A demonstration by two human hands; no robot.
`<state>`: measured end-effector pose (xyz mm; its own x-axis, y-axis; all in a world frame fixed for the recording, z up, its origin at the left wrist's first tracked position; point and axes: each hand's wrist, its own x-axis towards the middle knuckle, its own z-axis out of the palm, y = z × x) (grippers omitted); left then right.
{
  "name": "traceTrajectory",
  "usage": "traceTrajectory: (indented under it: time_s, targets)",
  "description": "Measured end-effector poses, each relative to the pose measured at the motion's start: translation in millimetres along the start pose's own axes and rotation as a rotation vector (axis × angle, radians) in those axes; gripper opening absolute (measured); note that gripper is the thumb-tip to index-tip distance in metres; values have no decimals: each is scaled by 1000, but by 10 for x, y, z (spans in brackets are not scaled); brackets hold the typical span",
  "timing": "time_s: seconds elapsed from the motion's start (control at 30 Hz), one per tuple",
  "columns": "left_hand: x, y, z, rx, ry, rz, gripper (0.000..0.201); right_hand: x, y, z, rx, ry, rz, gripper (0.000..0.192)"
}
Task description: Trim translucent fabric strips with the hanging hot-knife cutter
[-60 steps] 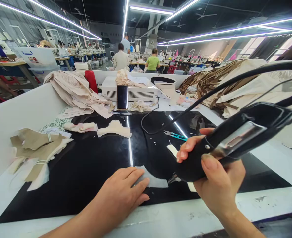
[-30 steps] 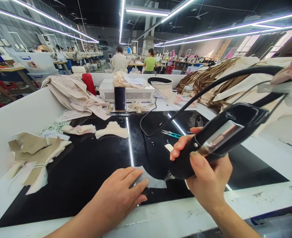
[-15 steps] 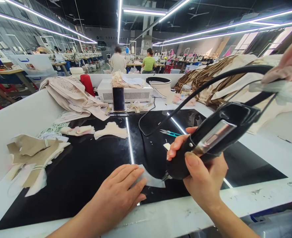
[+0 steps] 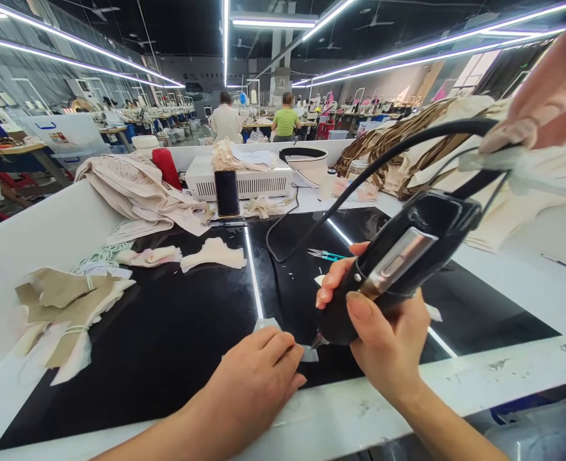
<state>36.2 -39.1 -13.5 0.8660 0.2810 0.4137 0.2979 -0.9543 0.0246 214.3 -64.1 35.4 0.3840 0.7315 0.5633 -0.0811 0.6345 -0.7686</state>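
My right hand grips a black corded hand tool with a metal plate on its body. Its small tip points down at a thin pale fabric piece lying on the black glossy worktop. My left hand lies flat on that piece and covers most of it; only its upper corner and right end show. The tool's black cord arcs up to the right and also loops back across the worktop.
Teal thread snips lie behind the tool. Cream fabric stacks, bundled tan pieces, a phone against a white box, a red spool. Another person's hand at top right. Workers stand far back.
The tool and my right hand have moved left along the pale piece, nearer my left hand. My left hand shifted right and now covers more of it. The other person's hand came into view.
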Motion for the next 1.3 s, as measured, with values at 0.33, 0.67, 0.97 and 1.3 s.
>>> traceTrajectory:
  time_s: [0.33,0.67,0.97,1.3]
  targets:
    - [-45,-9,72,62,56,16,26,10,3,-4,-31,38,0,35]
    - [-38,-14,85,104,43,26,22,-9,12,-13,-52,12,-9,33]
    - [-56,-34,111,107,59,33,21,-25,-41,-11,-39,63,12,37]
    - [-63,-20,88,72,42,4,23,-72,-39,-20,-32,21,32,34]
